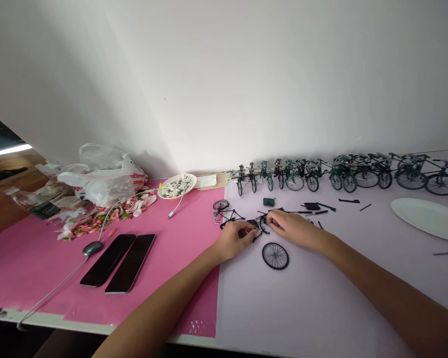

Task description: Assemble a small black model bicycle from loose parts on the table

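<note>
Low in the frame, right of centre, a loose wheel (275, 256) lies flat on the tabletop (257, 308). Just beyond, near the centre, the left hand (232, 240) pinches a dark model bicycle (253, 222), whose attached wheel points left; the right hand (293, 226) curls its fingers at the other end, exact grip hidden. Farther, dark parts (312, 206) lie scattered before standing bicycles (349, 175) at right.

Pink sheeting (182, 233), smooth and glossy; carrier bag (104, 181), thin crinkled plastic; phones (108, 261), glassy and polished; loose wheel (275, 256), matt-rimmed; wall (246, 74), smooth and matt.
</note>
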Action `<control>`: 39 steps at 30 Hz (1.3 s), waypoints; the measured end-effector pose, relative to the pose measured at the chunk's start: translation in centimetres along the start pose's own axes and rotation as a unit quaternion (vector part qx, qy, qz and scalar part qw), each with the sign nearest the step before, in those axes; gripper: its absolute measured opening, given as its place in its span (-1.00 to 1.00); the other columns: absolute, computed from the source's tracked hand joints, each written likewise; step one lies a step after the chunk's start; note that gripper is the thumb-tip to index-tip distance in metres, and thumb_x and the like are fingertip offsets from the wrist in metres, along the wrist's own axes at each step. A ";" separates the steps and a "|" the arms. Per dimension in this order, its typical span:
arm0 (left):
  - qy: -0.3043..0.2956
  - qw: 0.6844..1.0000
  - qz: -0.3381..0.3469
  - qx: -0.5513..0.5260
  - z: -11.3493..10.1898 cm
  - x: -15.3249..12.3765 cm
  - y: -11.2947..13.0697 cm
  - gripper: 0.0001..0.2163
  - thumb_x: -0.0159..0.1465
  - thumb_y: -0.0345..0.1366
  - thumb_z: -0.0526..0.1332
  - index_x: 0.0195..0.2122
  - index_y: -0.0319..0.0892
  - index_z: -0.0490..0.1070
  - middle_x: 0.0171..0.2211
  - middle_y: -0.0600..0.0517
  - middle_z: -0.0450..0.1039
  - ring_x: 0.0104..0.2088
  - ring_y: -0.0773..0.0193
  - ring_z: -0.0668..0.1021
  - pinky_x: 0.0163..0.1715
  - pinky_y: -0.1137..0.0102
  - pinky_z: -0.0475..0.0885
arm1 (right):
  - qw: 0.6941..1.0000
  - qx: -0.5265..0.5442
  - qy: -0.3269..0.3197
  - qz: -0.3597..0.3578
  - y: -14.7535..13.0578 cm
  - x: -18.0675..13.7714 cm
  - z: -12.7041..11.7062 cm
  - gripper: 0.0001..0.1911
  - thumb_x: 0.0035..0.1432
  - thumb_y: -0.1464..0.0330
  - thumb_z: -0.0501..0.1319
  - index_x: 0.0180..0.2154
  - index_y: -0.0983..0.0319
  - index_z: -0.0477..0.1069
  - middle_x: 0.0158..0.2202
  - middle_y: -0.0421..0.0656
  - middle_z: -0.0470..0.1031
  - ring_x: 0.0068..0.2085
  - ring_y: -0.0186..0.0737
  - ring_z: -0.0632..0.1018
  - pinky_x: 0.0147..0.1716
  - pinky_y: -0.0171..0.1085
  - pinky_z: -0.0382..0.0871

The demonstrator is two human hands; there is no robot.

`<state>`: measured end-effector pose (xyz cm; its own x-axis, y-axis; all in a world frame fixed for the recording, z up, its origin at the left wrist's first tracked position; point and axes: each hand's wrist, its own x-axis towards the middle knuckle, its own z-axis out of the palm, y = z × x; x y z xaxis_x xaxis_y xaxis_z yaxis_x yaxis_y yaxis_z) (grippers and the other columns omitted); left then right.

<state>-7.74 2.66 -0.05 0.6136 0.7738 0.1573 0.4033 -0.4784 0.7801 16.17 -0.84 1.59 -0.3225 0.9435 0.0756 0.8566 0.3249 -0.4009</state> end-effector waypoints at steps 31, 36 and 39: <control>-0.011 1.000 0.000 0.006 -0.2 0.1 0.2 -0.70 0.35 -0.13 0.18 -0.18 -0.23 0.61 -0.36 -0.01 0.59 -0.43 0.34 0.46 -0.42 0.46 0.34 | 1.000 -0.012 0.001 0.008 -1.1 -0.2 -0.4 -0.91 0.34 0.33 0.05 -0.23 0.16 0.28 -0.27 -0.13 0.50 -0.46 -0.25 0.45 -0.47 -0.30 0.16; -0.010 1.000 0.004 0.007 -0.2 0.1 0.3 -0.71 0.35 -0.14 0.18 -0.19 -0.23 0.61 -0.36 -0.01 0.59 -0.43 0.34 0.46 -0.41 0.46 0.34 | 1.000 -0.023 0.009 0.013 -1.2 -0.1 -0.3 -0.93 0.33 0.35 0.05 -0.22 0.15 0.28 -0.27 -0.15 0.49 -0.46 -0.25 0.45 -0.46 -0.30 0.15; -0.011 1.000 0.004 0.013 -0.3 0.0 0.3 -0.71 0.35 -0.13 0.18 -0.19 -0.23 0.61 -0.35 -0.01 0.59 -0.44 0.34 0.45 -0.42 0.46 0.34 | 1.000 -0.022 0.014 0.009 -1.3 -0.1 -0.3 -0.94 0.32 0.35 0.05 -0.24 0.15 0.27 -0.27 -0.15 0.49 -0.49 -0.28 0.42 -0.47 -0.29 0.13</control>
<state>-7.80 2.68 0.41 0.6312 0.7609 0.1506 0.4156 -0.4956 0.7627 15.23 -1.37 2.40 -0.2957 0.9506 0.0949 0.8790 0.3096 -0.3626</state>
